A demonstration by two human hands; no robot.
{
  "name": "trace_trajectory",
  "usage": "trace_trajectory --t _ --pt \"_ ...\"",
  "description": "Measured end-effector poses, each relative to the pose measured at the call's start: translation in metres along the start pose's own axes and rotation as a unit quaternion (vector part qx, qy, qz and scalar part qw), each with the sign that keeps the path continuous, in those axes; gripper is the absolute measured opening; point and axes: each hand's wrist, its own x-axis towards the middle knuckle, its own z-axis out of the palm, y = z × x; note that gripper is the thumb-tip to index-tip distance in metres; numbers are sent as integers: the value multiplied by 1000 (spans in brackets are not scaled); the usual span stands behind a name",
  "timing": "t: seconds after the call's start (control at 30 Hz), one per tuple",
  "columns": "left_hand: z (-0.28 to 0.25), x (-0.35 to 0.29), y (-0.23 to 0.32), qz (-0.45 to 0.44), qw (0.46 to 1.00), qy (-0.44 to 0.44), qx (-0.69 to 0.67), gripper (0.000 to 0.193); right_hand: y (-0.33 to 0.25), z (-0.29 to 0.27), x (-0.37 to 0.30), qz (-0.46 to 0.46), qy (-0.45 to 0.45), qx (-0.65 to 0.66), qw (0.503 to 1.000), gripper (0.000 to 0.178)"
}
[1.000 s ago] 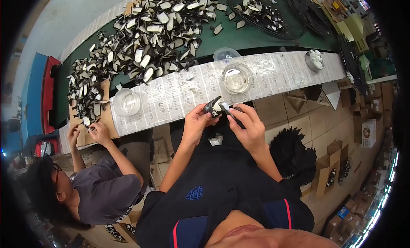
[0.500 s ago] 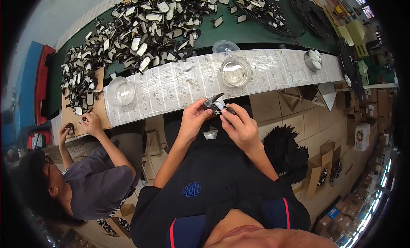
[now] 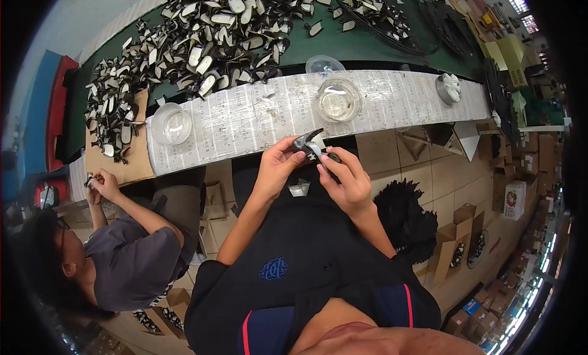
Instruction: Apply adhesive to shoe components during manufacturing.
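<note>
In front of my chest, over the near table edge, my left hand is closed on a glossy black shoe heel. Its dark, pointed end sticks out past my fingers, and a pale patch shows on its side. My right hand pinches close against the heel, with a small dark piece between the fingertips. What kind of piece that is I cannot make out. Beyond my hands stands a clear round tub. A large heap of black heels with whitish faces covers the table's far left.
A second clear tub and a cup of white pieces stand on the paper-covered strip. At left a co-worker handles a small dark item beside a cardboard sheet. Black material and open cartons occupy the right-hand floor.
The heel has tilted slightly in my hands, its pointed end now reaching further right and up. The co-worker's hands have drawn together, closer to the table edge.
</note>
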Motion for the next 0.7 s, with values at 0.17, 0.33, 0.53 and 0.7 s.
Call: trace_trajectory --t 0.17,0.33,0.53,0.7 --pt "3 1 4 -18 1000 15 -14 34 -4 -6 0 17 1 12 1000 28" --pt "-8 5 2 -11 1000 12 16 33 1 -10 -1 -12 9 23 1000 31" --pt "-11 8 3 -10 998 20 51 32 7 -9 1 -13 24 20 999 30" --pt "-3 5 8 -25 999 -2 42 32 13 -8 2 -10 4 -15 1000 29"
